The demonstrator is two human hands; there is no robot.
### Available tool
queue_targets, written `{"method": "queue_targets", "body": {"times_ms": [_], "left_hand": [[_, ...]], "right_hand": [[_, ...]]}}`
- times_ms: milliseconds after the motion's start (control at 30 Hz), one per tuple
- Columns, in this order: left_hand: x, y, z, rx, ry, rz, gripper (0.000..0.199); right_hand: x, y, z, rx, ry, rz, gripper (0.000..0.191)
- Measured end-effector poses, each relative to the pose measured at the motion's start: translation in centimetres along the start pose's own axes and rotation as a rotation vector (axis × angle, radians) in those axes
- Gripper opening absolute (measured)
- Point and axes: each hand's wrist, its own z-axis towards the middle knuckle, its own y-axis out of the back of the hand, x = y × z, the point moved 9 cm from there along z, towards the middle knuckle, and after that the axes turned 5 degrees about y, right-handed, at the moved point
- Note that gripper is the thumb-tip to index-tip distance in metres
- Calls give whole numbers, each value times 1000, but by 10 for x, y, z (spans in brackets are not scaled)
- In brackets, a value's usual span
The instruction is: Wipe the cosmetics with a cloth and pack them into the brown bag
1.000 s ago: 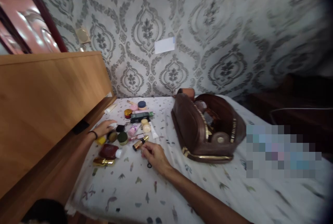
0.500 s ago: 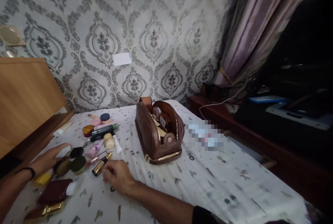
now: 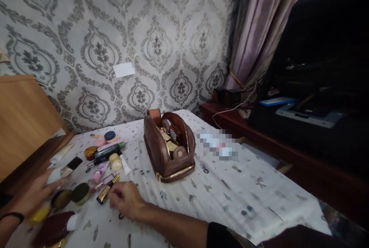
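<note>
My left hand [image 3: 40,190], with a dark band at its wrist, is closed around a small white item [image 3: 54,176] whose kind is partly hidden. Beside it lie a black-capped bottle [image 3: 72,166], a round brown jar [image 3: 61,199] and a dark green-topped jar [image 3: 80,193]. My right hand [image 3: 127,200] rests on the cloth with its fingers curled in and nothing visible in them. Right at its fingertips lies a gold and black cosmetic tube [image 3: 107,189]; whether they touch is unclear. An open brown leather toiletry bag [image 3: 170,152] stands beyond, with gold items and a round compact inside.
Several cosmetics, among them a cream jar [image 3: 115,163], a white tube [image 3: 125,164] and an amber jar [image 3: 90,152], lie left of the bag. A dark red bottle [image 3: 54,228] is at front left. A wooden panel [image 3: 25,117] borders the left side.
The view has turned slightly to the right. My left hand has drawn back toward me with the white item, away from the black-capped bottle. My right hand stays beside the gold tube.
</note>
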Motion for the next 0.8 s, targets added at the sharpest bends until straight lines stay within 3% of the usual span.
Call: {"method": "queue_targets", "body": {"times_ms": [133,200,333,467,533,800], "left_hand": [[-45,-20,-31,87,52,-170,54],[-69,-40,-50,135,-6,-181,53],[-106,-94,-84,203,-272,-140,50],[-111,-131,-104,26,-486,4,41],[-108,-142,-109,-31,-549,39,41],[-103,-148,-118,-95,-622,111,44]], "right_hand": [[-3,-4,4,2,-7,280,15],[0,-2,6,-3,13,408,32],[6,14,5,-97,85,492,70],[8,42,0,-314,134,327,65],[7,49,0,-362,148,284,62],[-19,42,12,-315,4,366,71]]}}
